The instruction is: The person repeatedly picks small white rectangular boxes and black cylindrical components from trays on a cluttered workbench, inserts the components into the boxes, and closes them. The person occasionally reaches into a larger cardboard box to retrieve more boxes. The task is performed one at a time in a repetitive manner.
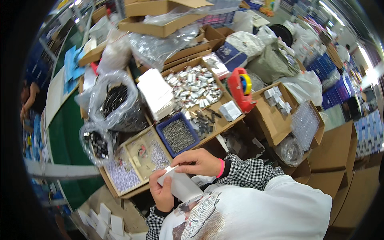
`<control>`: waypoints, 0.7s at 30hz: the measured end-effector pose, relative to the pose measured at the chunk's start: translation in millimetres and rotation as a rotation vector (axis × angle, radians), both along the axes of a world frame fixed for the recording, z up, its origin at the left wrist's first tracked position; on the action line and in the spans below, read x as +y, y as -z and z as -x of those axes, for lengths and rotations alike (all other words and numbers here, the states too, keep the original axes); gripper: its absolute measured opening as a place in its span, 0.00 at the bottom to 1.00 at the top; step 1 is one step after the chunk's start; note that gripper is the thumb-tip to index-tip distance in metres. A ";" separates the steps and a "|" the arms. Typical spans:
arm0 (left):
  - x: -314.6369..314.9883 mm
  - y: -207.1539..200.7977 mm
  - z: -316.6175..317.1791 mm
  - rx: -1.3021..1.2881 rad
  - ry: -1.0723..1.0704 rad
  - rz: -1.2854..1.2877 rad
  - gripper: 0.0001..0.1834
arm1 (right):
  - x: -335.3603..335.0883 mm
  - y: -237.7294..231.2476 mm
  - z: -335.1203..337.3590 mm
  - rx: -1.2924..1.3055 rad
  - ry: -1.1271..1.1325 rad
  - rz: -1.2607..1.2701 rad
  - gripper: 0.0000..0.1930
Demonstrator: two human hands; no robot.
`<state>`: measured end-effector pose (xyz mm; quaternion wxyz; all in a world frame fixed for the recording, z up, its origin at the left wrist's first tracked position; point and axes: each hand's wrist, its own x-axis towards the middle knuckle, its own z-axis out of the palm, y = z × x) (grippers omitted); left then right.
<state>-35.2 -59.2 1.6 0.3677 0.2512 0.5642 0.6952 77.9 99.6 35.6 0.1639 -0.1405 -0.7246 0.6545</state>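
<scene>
A white, box-shaped folded card carton (183,187) is held in front of my chest, over the near edge of the work table. My left hand (162,192) grips its left side, with the thumb on the face and the fingers behind. My right hand (198,163) is closed over the carton's upper end, fingertips pinching at its edge close to the left fingertips. What lies inside the carton cannot be seen. Just beyond my hands are a blue tray (163,141) of small metal pins or screws and a divided wooden tray (134,163) holding small pale-purple parts.
A stack of white flat cards (156,94) lies beside a pile of small silver-and-white parts (196,86). A red tape dispenser (239,90) stands to the right by an open cardboard box (276,136). Bags of black parts (114,100) are left; several white boxes (106,220) lie lower left.
</scene>
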 end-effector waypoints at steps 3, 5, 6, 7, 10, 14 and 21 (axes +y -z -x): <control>10.3 -1.2 -2.8 -0.029 0.035 -0.003 0.11 | 24.9 16.8 -25.8 -0.051 0.180 -0.016 0.10; 18.6 -3.0 -2.0 -0.112 0.024 -0.024 0.11 | 63.4 37.3 -54.4 -0.039 0.529 0.033 0.09; 23.1 -3.8 -1.9 -0.104 0.031 -0.032 0.11 | 87.0 50.5 -71.3 0.070 0.714 0.093 0.08; 26.0 -4.6 -2.7 -0.107 0.024 -0.024 0.11 | 115.8 62.3 -94.9 0.093 0.888 -0.088 0.07; 34.1 -5.6 -6.9 -0.131 0.036 0.000 0.11 | 191.0 97.6 -155.8 -0.116 1.263 -0.195 0.09; 41.1 -4.9 -13.5 -0.134 0.051 0.006 0.11 | 227.9 114.8 -202.8 -0.384 1.065 -0.344 0.15; 51.0 -7.6 -22.0 -0.131 0.061 0.001 0.11 | 223.7 92.6 -199.4 -0.427 0.920 -0.280 0.16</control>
